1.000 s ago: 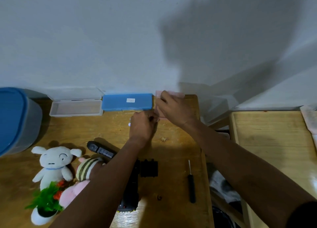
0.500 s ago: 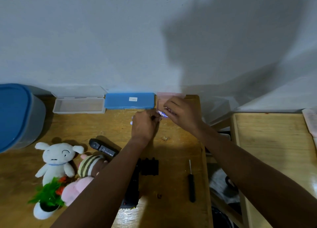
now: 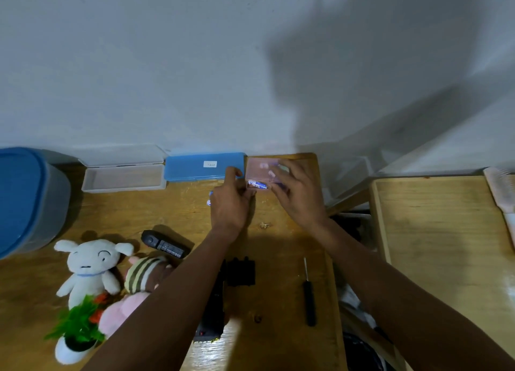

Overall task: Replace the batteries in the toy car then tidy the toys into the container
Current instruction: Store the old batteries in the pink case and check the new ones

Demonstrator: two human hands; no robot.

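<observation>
- Dim, bluish indoor light, soft focus throughout.
- A large shadow falls across the wall (image 3: 348,72) at upper right.
- Bright glare patch on the wooden surface (image 3: 234,331) near the bottom edge.
- Wide-angle bending toward the frame's edges.

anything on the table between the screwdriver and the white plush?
Yes, in the head view: between the screwdriver and the white plush lie the black battery cover, the left forearm, the striped plush and the remote.

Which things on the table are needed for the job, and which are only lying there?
Needed: pink box, batteries, toy car, screwdriver, plush toys, blue-lidded container.
Lying about: blue case, white tray, remote.
</observation>
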